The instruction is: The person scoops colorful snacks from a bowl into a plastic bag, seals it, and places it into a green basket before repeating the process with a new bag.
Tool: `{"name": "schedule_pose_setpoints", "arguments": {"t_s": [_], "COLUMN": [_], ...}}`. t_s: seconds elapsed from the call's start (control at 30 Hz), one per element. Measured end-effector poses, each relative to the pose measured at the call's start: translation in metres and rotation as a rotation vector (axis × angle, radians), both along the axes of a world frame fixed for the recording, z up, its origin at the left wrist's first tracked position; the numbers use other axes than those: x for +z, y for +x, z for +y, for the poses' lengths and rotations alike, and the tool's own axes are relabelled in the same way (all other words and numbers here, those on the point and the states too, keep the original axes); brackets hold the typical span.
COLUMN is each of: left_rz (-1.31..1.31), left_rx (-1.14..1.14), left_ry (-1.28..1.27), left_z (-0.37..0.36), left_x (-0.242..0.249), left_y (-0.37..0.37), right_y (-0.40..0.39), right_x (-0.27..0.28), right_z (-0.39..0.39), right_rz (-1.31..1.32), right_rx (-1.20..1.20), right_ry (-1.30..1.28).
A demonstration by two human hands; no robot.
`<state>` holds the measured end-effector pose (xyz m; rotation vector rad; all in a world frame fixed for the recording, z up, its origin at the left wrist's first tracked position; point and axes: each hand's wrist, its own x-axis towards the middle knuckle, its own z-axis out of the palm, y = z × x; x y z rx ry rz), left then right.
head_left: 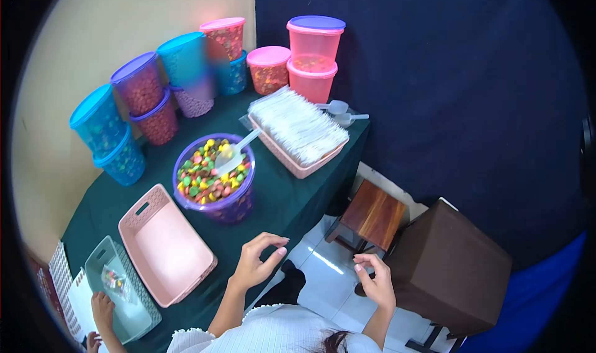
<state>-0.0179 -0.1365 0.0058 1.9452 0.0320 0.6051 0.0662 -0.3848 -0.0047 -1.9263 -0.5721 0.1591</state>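
Observation:
My left hand (256, 261) is raised near the table's front edge, fingers curved and apart from the thumb, with nothing in it. Out past the table edge, my right hand (377, 283) is held up over the floor, also open and holding nothing. Nearest to my left hand stands a purple bucket (182, 195) full of colourful button-shaped candies (200, 178). A clear plastic scoop (230, 160) rests on the candies, its handle over the rim. A pink basket (162, 244) lies to the left of my left hand, with no contents visible.
Another person's hand (102, 308) is at a grey-green basket (138, 321) holding a small candy packet (116, 281). White packets (298, 125) fill a pink basket (295, 164). Stacked lidded tubs (139, 86) line the back. A wooden stool (374, 213) and brown box (453, 272) stand right.

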Motion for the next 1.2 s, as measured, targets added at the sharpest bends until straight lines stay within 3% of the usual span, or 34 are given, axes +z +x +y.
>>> {"name": "schedule_pose_setpoints", "arguments": {"t_s": [0.33,0.43,0.63,0.7,0.77,0.87,0.93,0.97,1.03,1.2], "left_rz": [-0.002,0.070,0.163,0.259,0.480,0.526,0.486,0.494,0.373,0.253], "left_rx": [0.180,0.140,0.214,0.272,0.186,0.199,0.221,0.281,0.340,0.786], "left_ry": [0.081,0.253,0.258,0.418,0.390,0.418,0.305,0.287,0.140,0.002], "left_z": [0.053,0.063,0.051,0.042,0.038,0.041,0.042,0.042,0.041,0.014], "left_x": [-0.002,-0.009,-0.041,-0.051,-0.053,-0.052,-0.052,-0.049,-0.034,-0.007], "left_y": [0.159,0.185,0.220,0.225,0.223,0.221,0.221,0.220,0.215,0.189], "right_y": [0.147,0.184,0.263,0.294,0.327,0.368,0.386,0.393,0.401,0.400], "right_x": [0.023,0.024,-0.003,0.003,0.018,0.025,0.024,0.023,0.020,0.004], "right_z": [0.022,0.039,0.084,0.110,0.139,0.183,0.204,0.215,0.235,0.287], "right_rz": [-0.078,-0.123,0.000,0.065,-0.058,-0.203,-0.307,-0.417,-0.386,-0.433], "right_rx": [-0.086,-0.070,0.008,0.013,0.095,0.263,0.424,0.532,0.681,1.107], "right_ry": [-0.028,-0.001,0.211,0.240,0.125,0.153,0.101,0.052,0.025,-0.197]}}
